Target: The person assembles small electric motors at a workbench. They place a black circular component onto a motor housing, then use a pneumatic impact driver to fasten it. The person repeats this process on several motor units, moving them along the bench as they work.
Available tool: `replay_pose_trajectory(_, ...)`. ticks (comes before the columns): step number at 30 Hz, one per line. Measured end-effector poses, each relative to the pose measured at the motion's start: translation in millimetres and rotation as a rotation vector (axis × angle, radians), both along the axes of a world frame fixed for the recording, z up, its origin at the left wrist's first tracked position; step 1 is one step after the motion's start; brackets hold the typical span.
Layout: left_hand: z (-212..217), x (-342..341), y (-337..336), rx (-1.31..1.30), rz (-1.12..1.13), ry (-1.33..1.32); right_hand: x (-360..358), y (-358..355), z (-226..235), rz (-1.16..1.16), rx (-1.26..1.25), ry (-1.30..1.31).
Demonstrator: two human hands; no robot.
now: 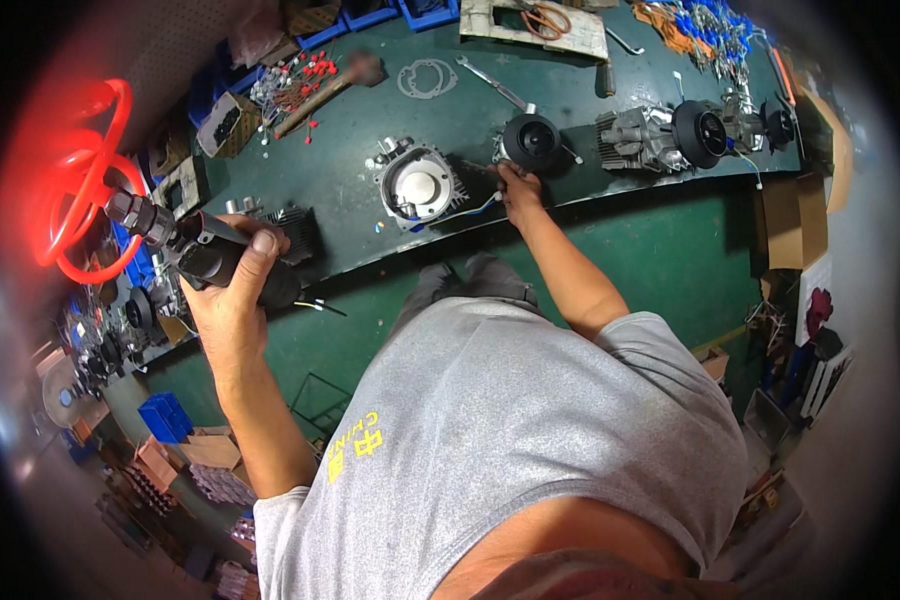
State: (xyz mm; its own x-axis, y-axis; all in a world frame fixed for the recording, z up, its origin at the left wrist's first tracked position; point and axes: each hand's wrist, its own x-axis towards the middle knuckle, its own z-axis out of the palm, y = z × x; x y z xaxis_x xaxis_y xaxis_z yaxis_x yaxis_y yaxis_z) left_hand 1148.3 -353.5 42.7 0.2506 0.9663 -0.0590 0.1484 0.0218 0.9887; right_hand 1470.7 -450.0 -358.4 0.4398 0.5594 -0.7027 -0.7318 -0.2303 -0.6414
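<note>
Black-cased, the tool [208, 262] is clasped in the left hand [232, 290], thumb on top, forearm [255, 420] raised. Stretched forward, the right hand [522, 192] is bunched beside the fan [532, 142] near the table's [350, 140] edge; whether it pinches anything, I cannot tell.

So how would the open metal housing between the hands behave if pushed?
The open metal housing is probably stiff and fairly heavy, given its finned metal walls. Its uneven outline should resist rolling. The thin blue and white wires beside it would likely flop.
</note>
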Motion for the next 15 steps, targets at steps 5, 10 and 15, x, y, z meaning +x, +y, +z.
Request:
replay_pose_trajectory(5, -1.1, 2.4, 2.5, 0.001, -0.008, 0.008, -1.4, 9.3, 0.7, 0.001, -0.026, -0.077)
replay_pose_trajectory(10, 5.1, 13.2, 2.1, -0.035, 0.015, -0.001, -1.9, 13.3, -2.1, -0.023, -0.040, -0.113)
replay_pose_trajectory(15, 5.4, 18.9, 3.1, -0.034, 0.010, -0.018, -2.7, 13.7, -5.8, -0.062, -0.064, -0.136)
